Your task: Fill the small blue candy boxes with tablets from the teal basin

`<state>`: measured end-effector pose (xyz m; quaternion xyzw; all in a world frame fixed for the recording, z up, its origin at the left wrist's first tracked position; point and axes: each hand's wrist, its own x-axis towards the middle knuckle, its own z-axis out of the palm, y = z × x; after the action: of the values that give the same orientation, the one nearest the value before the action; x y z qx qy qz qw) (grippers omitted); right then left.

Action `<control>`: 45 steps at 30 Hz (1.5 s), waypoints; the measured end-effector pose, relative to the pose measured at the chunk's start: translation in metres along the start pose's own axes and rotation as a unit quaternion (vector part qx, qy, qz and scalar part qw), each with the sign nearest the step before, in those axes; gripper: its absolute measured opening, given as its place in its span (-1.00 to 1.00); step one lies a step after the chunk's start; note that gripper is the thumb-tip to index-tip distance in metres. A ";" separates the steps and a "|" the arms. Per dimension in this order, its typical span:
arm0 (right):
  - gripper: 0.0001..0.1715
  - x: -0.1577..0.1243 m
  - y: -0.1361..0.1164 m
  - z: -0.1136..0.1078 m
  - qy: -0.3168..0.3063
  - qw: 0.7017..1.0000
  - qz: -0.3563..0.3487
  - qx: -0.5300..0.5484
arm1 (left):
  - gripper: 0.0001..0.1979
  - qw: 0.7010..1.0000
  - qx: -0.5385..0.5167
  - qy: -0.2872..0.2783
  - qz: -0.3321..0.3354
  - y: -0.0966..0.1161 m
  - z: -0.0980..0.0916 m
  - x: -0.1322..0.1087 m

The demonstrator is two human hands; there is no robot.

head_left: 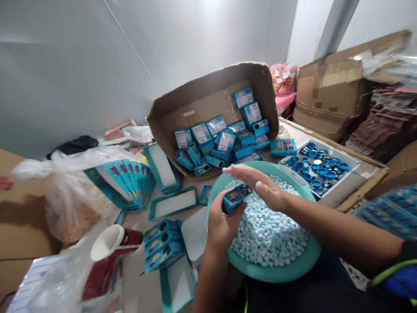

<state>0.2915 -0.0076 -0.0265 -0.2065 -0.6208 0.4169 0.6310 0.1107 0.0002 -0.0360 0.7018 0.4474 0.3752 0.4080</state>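
My left hand (221, 224) is closed around a small blue box (234, 198), held over the teal bowl (280, 271) of pale blue round candies (270, 234). My right hand (257, 182) lies flat above the box's open end, fingers stretched out and pointing left. A tipped cardboard carton (195, 108) behind the bowl holds several more of the same blue boxes (224, 139).
A white tray of blue caps (321, 167) sits to the right. Flat fanned box blanks (130, 178), three boxes (163, 248) and a red and white cup (114, 243) lie on the left, next to a plastic bag (74, 191). Stacked cartons (329, 95) stand at the back right.
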 end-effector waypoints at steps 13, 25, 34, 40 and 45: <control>-0.68 0.012 0.002 -0.013 0.113 0.951 0.211 -0.196 | -0.51 0.993 -0.046 0.095 -0.058 0.000 -0.001 0.001; -0.47 0.010 0.014 -0.012 0.029 0.916 0.332 -0.223 | -0.52 0.989 -0.060 0.132 -0.025 -0.001 -0.001 0.000; -0.27 -0.007 0.002 -0.010 -0.296 0.761 0.350 -0.460 | -0.52 0.976 -0.116 0.184 -0.024 -0.001 0.006 0.002; -0.07 -0.012 0.005 0.005 -0.314 0.809 0.311 -0.387 | -0.57 0.985 -0.064 0.157 -0.004 -0.002 0.004 -0.003; -0.44 -0.009 0.011 0.012 -0.329 0.797 0.360 -0.356 | -0.52 0.981 -0.099 0.162 -0.031 -0.002 0.004 -0.001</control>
<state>0.2782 -0.0110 -0.0390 -0.4756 -0.7765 0.4066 0.0747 0.1136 -0.0009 -0.0397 0.5734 0.4895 0.5141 0.4091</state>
